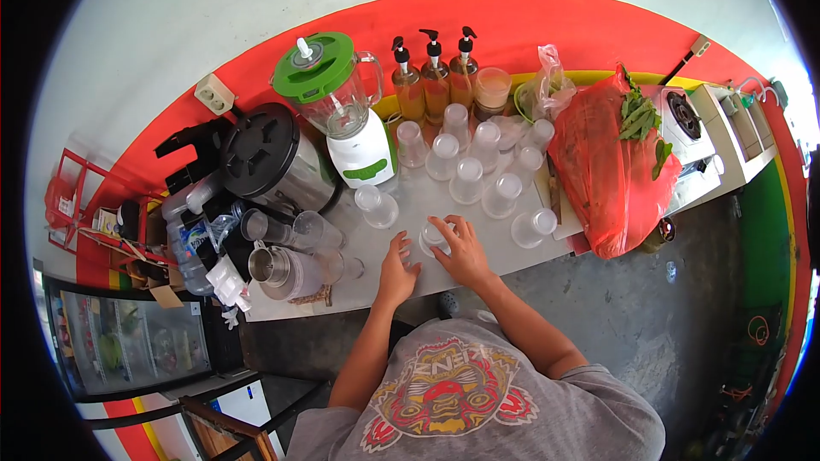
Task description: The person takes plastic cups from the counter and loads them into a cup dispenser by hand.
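Observation:
Near the front edge of the grey table, my right hand [462, 254] has its fingers curled around a clear plastic cup [427, 244] that stands upside down. Just left of that cup, my left hand [397, 271] is held with fingers apart and nothing in them. More upside-down plastic cups stand beyond: one cup [377, 207] to the left, another cup [533, 229] to the right, and several in a cluster around a middle cup [466, 181]. The palm side of my right hand is hidden.
Behind the cups stand a green-lidded blender [359, 147] and pump bottles [435, 90]. A black-lidded container [278, 162], a metal-topped jug [286, 273] and clear tumblers [316, 231] crowd the left. On the right are a red plastic bag [598, 171] and a stove [686, 132].

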The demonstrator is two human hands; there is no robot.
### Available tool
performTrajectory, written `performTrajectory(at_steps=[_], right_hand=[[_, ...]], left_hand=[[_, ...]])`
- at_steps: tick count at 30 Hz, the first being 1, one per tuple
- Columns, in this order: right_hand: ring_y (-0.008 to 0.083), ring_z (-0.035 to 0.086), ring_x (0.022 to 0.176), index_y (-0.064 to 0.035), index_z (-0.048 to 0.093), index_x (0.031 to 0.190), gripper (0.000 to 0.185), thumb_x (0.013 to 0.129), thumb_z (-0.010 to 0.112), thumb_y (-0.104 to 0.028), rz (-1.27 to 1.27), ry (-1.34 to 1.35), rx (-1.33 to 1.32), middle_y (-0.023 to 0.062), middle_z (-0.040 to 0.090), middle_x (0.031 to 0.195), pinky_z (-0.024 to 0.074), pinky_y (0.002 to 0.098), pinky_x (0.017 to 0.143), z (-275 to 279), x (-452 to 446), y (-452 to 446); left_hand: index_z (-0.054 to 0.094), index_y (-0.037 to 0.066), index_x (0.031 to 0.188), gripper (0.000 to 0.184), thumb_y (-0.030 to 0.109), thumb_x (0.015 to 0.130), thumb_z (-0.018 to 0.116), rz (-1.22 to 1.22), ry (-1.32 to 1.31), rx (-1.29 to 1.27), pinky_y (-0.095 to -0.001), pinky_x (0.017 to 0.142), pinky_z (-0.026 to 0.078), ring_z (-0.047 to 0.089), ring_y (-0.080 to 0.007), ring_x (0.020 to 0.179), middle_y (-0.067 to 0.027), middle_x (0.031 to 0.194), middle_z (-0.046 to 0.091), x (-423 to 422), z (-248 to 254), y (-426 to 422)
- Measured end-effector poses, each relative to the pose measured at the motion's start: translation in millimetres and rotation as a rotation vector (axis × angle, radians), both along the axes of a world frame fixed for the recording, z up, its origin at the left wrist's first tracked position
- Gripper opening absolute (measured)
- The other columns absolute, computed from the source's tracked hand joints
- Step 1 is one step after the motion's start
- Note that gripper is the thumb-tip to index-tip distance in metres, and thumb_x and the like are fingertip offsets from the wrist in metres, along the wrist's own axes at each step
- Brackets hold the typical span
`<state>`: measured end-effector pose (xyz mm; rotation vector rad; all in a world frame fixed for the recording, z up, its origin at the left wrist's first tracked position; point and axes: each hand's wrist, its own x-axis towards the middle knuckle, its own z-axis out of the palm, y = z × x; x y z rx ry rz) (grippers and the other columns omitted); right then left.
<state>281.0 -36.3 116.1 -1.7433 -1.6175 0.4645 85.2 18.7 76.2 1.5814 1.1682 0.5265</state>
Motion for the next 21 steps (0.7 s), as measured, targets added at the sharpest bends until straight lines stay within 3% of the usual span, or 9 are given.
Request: performTrajectory(at_steps=[4, 7, 10, 12, 13, 15, 19, 21], right_hand=[[0.0357, 0.058, 0.118, -0.0266, 0.051, 0.155, 0.07, 0.091, 0.08, -0.019, 0.031, -0.014, 0.039, 0.0136, 0.054, 0.136, 0.0572, 0.0461, 0.091, -19.1, 4.8, 9.1], [0.0379, 0.057, 0.12, -0.0239, 0.051, 0.154, 0.069, 0.091, 0.081, -0.021, 0.037, 0.009, -0.019, 0.0156, 0.053, 0.137, 0.0569, 0.0455, 0.091, -19.5, 3.9, 16.1], [0.033, 0.064, 0.108, -0.016, 0.045, 0.154, 0.068, 0.095, 0.08, -0.02, -0.003, 0.15, 0.099, 0.0155, 0.058, 0.128, 0.0578, 0.0409, 0.085, -20.7, 1.1, 20.4], [0.0238, 0.068, 0.091, -0.0101, 0.036, 0.154, 0.068, 0.099, 0.076, -0.018, -0.12, 0.83, 0.062, 0.0129, 0.063, 0.117, 0.057, 0.0353, 0.076, -18.8, -4.9, 22.9], [0.0238, 0.068, 0.091, -0.0101, 0.036, 0.154, 0.068, 0.099, 0.076, -0.018, -0.104, 0.828, 0.06, 0.0129, 0.063, 0.117, 0.057, 0.0353, 0.076, -13.4, -3.0, 25.1], [0.017, 0.067, 0.08, -0.0099, 0.03, 0.15, 0.066, 0.101, 0.073, -0.016, -0.211, 1.21, -0.152, 0.0091, 0.065, 0.108, 0.0548, 0.032, 0.07, 5.1, 4.7, 25.2], [0.0182, 0.067, 0.083, -0.0113, 0.03, 0.147, 0.064, 0.101, 0.073, -0.014, -0.1, 1.353, -0.096, 0.0106, 0.066, 0.108, 0.0542, 0.0323, 0.069, 33.7, 3.6, 21.5], [0.0204, 0.065, 0.084, -0.0123, 0.03, 0.146, 0.055, 0.104, 0.065, -0.013, -0.046, 1.332, -0.081, 0.0124, 0.064, 0.115, 0.0537, 0.034, 0.071, 43.7, 0.6, 17.9]], left_hand=[[0.04, 0.011, 0.16, 0.081, 0.0, 0.088, 0.077, -0.022, 0.02, -0.048, -0.0428, 0.103, 0.056, 0.064, -0.0337, 0.129, -0.0194, 0.15, 0.058, -6.1, -4.7, 0.2], [0.036, 0.012, 0.161, 0.082, 0.004, 0.091, 0.078, -0.038, 0.025, -0.027, -0.0433, 0.102, 0.057, 0.065, -0.0331, 0.126, -0.0206, 0.15, 0.057, -10.7, -0.9, -2.1], [0.032, 0.011, 0.163, 0.084, 0.01, 0.093, 0.079, 0.112, -0.078, -0.064, -0.0455, 0.104, 0.055, 0.064, -0.0363, 0.128, -0.0225, 0.152, 0.054, -10.7, 20.0, -8.0], [0.03, 0.011, 0.164, 0.085, 0.011, 0.094, 0.079, 0.147, -0.113, -0.007, -0.0453, 0.104, 0.055, 0.063, -0.0354, 0.13, -0.0222, 0.154, 0.052, -12.6, 30.6, -9.4], [0.028, 0.011, 0.165, 0.087, 0.012, 0.095, 0.079, 0.169, -0.144, 0.044, -0.0452, 0.103, 0.055, 0.061, -0.0345, 0.131, -0.0219, 0.156, 0.05, -14.1, 35.4, -10.1], [0.028, 0.01, 0.165, 0.087, 0.012, 0.095, 0.079, 0.18, -0.192, 0.075, -0.0449, 0.103, 0.055, 0.06, -0.0336, 0.133, -0.0214, 0.157, 0.048, -17.6, 46.9, -11.8], [0.032, 0.01, 0.165, 0.084, 0.013, 0.096, 0.079, 0.146, -0.361, 0.151, -0.044, 0.103, 0.055, 0.059, -0.0315, 0.134, -0.0188, 0.158, 0.047, -21.6, 82.5, -14.7], [0.037, 0.011, 0.163, 0.079, 0.012, 0.096, 0.078, 0.156, -0.378, 0.2, -0.043, 0.103, 0.055, 0.059, -0.0303, 0.134, -0.017, 0.158, 0.048, -23.4, 91.9, -14.7]])
